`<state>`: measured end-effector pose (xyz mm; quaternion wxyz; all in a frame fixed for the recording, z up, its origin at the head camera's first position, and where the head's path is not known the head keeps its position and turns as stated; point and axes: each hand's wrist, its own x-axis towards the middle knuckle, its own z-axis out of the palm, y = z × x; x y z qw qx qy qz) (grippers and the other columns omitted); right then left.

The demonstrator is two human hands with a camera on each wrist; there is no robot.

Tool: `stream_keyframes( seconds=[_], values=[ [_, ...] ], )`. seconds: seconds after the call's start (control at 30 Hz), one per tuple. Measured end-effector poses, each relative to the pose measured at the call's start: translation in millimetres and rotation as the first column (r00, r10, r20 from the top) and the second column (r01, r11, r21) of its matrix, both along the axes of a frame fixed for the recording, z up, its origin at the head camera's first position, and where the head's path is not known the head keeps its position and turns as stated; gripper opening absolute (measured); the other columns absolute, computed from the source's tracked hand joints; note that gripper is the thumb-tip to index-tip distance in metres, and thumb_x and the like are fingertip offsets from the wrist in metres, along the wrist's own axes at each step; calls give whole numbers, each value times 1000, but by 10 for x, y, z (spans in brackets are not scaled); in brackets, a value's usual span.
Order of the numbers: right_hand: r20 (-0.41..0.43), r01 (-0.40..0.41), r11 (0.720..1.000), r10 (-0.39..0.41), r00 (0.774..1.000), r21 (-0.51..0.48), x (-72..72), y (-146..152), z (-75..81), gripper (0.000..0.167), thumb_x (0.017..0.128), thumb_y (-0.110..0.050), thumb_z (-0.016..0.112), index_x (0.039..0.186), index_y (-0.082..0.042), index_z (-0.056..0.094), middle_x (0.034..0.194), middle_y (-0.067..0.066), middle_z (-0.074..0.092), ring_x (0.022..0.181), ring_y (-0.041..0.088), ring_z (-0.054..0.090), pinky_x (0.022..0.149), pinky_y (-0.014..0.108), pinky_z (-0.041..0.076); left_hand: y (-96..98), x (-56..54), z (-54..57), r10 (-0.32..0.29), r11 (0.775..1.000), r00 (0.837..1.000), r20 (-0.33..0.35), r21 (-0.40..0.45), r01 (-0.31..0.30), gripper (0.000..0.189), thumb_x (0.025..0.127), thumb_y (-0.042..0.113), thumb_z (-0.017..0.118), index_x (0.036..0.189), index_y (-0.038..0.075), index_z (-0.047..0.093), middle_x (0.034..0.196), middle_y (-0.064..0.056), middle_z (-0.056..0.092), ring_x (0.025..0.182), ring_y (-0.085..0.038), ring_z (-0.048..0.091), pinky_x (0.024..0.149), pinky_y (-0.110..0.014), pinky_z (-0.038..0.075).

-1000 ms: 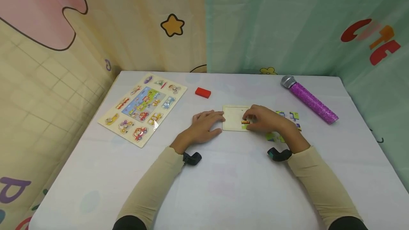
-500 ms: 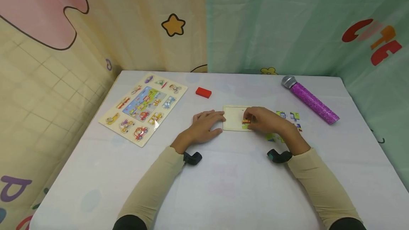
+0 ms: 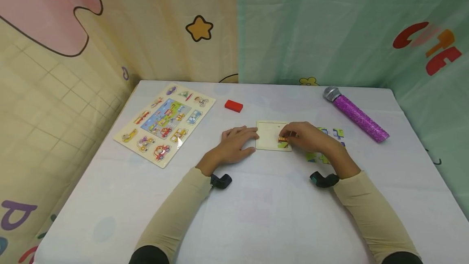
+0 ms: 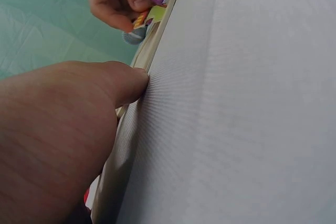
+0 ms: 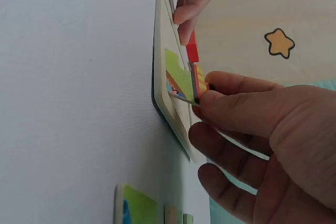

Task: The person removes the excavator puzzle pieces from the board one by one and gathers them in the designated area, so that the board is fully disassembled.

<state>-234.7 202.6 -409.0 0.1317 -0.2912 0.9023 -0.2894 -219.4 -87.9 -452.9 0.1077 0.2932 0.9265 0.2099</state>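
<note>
A small cream puzzle tray (image 3: 266, 135) lies flat on the white table. My left hand (image 3: 236, 146) rests on the table with its fingers stretched out, fingertips at the tray's left edge. My right hand (image 3: 307, 137) is over the tray's right side and pinches a jigsaw piece (image 3: 283, 144) between thumb and index finger. Green, red and yellow print shows on the piece, which is tilted over the lower right corner of the tray in the right wrist view (image 5: 181, 80). The other fingers of this hand are loosely bent below.
Several loose jigsaw pieces (image 3: 338, 133) lie right of the tray, partly hidden by the right hand and wrist. A red block (image 3: 233, 106) sits behind the tray. A large picture puzzle board (image 3: 165, 123) lies at left, a purple glitter microphone (image 3: 357, 115) at back right.
My right wrist has shifted slightly right and the thumb has moved up, so more of the piece's green part shows. My left hand has stayed at the tray's edge.
</note>
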Motion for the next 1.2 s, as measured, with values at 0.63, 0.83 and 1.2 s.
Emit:
stream_keyframes(
  seconds=[0.63, 0.83, 1.2],
  values=[
    [115, 288, 956, -279, 953, -62, 412, 1219, 282, 6, 98, -7, 68, 103, -6, 66, 101, 9, 69, 91, 28, 66, 74, 29, 56, 1, -17, -6, -4, 1000, 1000, 5, 1, 4, 42, 102, 37, 58, 143, 28, 52, 163, 11, 30, 150, -20, 17, 112, -52, 14],
    [150, 312, 950, -307, 940, -5, 585, 1510, 141, 8, 96, -7, 69, 104, -5, 68, 95, 6, 68, 86, 21, 63, 73, 26, 54, 7, -13, 9, 2, 1000, 1000, 4, 1, -2, 43, 102, 36, 58, 144, 28, 52, 162, 11, 30, 150, -20, 17, 112, -51, 13],
    [78, 309, 951, -309, 948, 9, 651, 1502, -36, 4, 94, -3, 71, 97, -4, 69, 89, 2, 66, 81, 14, 57, 70, 23, 49, 10, 3, 35, 0, 1000, 1000, 10, 7, 0, 43, 102, 35, 59, 144, 27, 52, 162, 9, 31, 150, -22, 17, 112, -52, 14]
  ],
)
